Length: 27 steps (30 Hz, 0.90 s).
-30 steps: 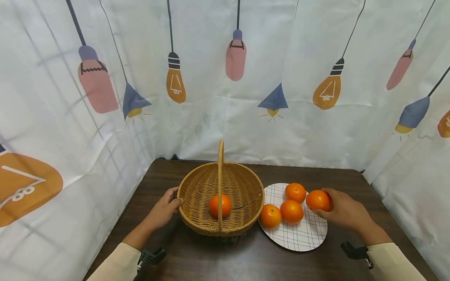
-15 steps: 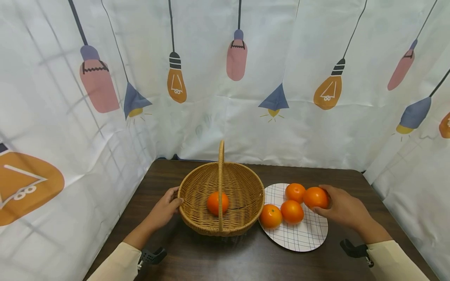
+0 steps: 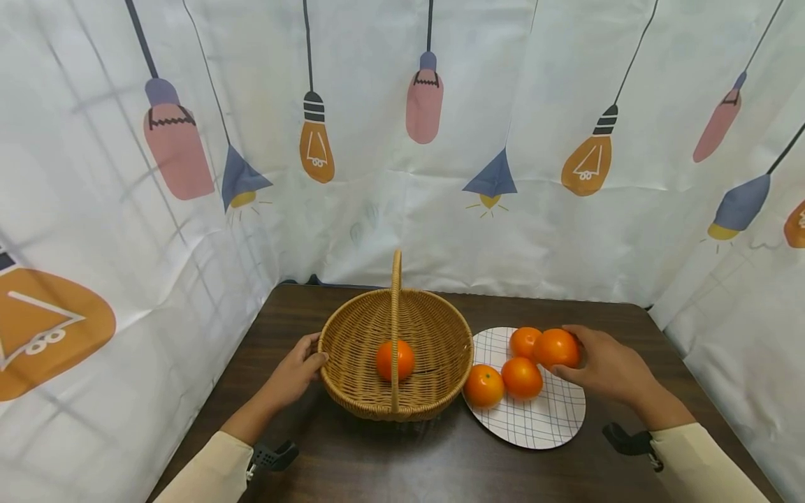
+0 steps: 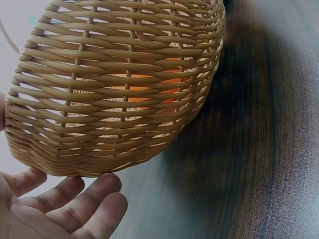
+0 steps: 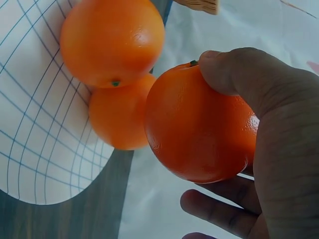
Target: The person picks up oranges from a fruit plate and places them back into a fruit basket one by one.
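Observation:
My left hand (image 3: 297, 374) holds the left rim of a round wicker basket (image 3: 434, 335) with a tall arched handle. In the left wrist view its fingertips (image 4: 107, 184) lie against the basket's woven side. One orange (image 3: 402, 360) rests inside, partly behind the handle. With thumb and fingers, my right hand (image 3: 606, 363) grips another orange (image 5: 199, 129) above the far right of a white plate (image 3: 547, 426) with a grid pattern. Several oranges (image 3: 522, 378) sit on the plate. The held orange overlaps the farthest of them in the head view.
Basket and plate stand side by side on a dark brown wooden table (image 3: 440, 468). White cloth (image 3: 390, 230) printed with hanging lamps surrounds the table at the back and both sides. Dark wrist straps show below each hand.
The right hand has moved left and slightly away from me with its orange. The orange in the basket has shifted a little. The left hand stays at the rim.

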Each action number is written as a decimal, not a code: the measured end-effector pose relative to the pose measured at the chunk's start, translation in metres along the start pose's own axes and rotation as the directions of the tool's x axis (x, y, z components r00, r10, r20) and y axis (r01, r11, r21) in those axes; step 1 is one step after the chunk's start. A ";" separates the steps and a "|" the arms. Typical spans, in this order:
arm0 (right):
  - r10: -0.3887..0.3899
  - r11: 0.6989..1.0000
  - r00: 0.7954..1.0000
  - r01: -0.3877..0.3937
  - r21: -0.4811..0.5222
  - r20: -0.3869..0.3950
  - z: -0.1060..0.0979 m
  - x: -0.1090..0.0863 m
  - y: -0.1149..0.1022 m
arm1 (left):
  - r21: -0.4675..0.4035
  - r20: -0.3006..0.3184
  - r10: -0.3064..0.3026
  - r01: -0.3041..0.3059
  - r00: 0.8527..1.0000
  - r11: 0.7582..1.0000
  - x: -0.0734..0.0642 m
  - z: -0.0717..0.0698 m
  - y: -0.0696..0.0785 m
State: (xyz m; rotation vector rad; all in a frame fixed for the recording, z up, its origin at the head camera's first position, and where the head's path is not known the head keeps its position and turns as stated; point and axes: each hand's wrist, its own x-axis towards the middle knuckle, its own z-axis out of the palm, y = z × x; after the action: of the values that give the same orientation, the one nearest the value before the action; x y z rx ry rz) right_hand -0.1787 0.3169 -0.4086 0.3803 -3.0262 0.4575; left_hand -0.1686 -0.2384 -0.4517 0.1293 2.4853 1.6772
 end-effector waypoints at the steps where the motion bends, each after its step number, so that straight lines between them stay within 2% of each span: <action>1: -0.005 1.000 1.000 0.005 0.002 -0.002 0.000 0.001 -0.001 | -0.001 -0.001 0.001 -0.001 1.000 1.000 0.000 0.000 0.000; 27: -0.059 0.998 0.998 0.059 -0.007 -0.001 -0.003 0.019 -0.030 | -0.001 0.009 0.014 -0.014 1.000 1.000 -0.001 0.000 -0.001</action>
State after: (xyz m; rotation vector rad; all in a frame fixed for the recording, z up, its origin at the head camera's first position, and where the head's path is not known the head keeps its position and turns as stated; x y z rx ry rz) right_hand -0.1900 0.2856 -0.3955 0.4680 -3.0052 0.4428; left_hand -0.1680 -0.2387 -0.4524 0.1543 2.4822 1.6797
